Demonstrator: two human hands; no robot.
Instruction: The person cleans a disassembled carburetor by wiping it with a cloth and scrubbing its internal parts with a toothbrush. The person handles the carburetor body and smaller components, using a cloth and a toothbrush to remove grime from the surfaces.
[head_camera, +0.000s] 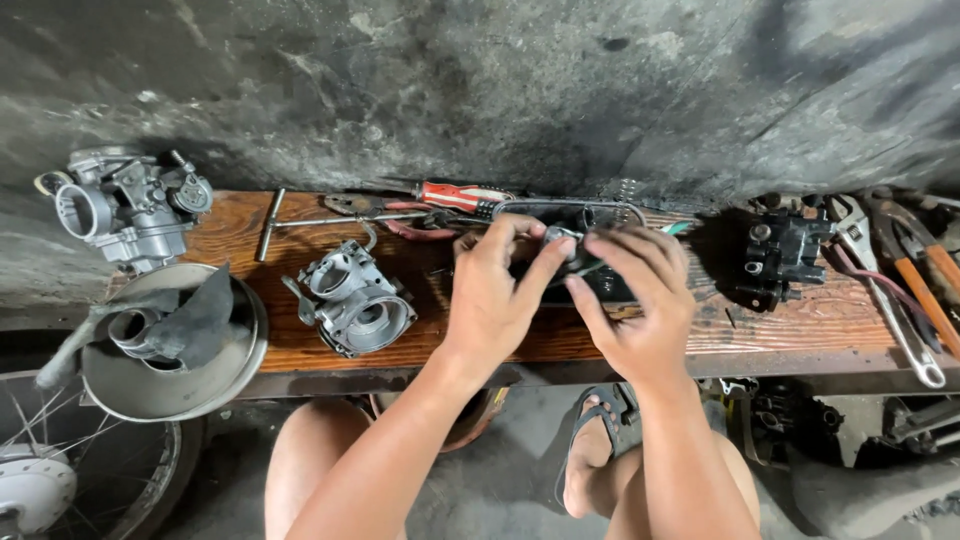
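Both hands meet over the middle of a wooden bench (800, 325). My left hand (495, 290) and my right hand (635, 295) pinch a small round metal part (562, 238) between fingertips, just above a black tray (585, 215) that they largely hide. A grey carburetor body (355, 300) lies left of my left hand. Behind the hands rest a red-handled screwdriver (460, 196) and a T-handle wrench (300, 222).
A second carburetor (125, 205) sits at far left above a metal disc (175, 385) with a rubber boot. A black metal block (785, 250), wrenches (890, 300) and orange-handled pliers (930, 275) lie at right. A spoked wheel (60, 470) stands lower left. My foot in a sandal (590, 450) rests below.
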